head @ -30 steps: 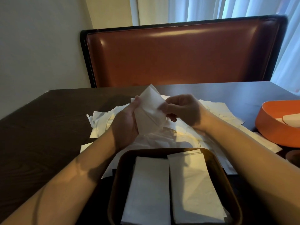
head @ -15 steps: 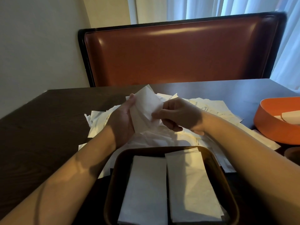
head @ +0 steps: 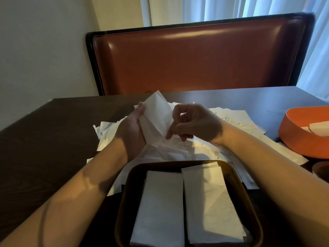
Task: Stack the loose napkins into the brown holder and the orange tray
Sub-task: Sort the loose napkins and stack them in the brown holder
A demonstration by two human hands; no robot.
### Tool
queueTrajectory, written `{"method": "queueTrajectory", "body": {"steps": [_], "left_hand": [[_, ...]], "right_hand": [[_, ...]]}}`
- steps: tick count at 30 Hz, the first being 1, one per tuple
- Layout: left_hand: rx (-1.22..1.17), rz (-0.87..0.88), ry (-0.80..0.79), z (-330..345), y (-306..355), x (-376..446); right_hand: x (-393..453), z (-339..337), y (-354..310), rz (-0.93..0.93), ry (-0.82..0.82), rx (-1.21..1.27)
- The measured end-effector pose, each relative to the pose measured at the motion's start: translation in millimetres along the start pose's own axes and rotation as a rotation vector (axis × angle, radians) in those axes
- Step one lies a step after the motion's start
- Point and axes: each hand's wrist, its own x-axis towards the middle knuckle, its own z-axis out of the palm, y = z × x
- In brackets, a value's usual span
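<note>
Holding one napkin (head: pixel 156 116) upright over the loose pile (head: pixel 222 122) on the table (head: pixel 53 136). Left hand (head: pixel 132 129) cups its left edge, fingers wrapped behind; right hand (head: pixel 192 123) pinches the lower right edge with thumb and fingertips. Paper looks near weightless, limp, creases and tears easily, so best gripped at folded edges or corners with light pressure. Holder (head: pixel 124 202), just below, has two stacks. Tray (head: pixel 295 136) sits far right.

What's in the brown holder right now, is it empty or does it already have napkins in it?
Not empty: the brown holder holds two folded napkin stacks side by side.
</note>
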Motion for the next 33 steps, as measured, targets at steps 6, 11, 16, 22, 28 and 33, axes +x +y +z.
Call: {"method": "queueTrajectory", "body": {"steps": [6,11,16,22,28,33], "left_hand": [[0.136,0.047,0.04,-5,-3,3],[0.238,0.023,0.071,-3,-7,1],[0.277,-0.01,-0.037,-3,-7,1],[0.178,-0.016,-0.09,-2,-6,2],[0.155,0.0,-0.094,-4,-4,4],[0.107,-0.02,-0.185,-2,-9,5]], "right_hand": [[-3,-7,-4,0.018,0.279,-0.109],[8,-10,4,-0.129,0.403,-0.302],[5,-5,9,-0.145,0.375,-0.283],[2,-4,5,-0.115,0.385,-0.081],[-1,0,-3,-0.077,0.299,0.241],[3,10,3,-0.075,0.368,0.141]]}}
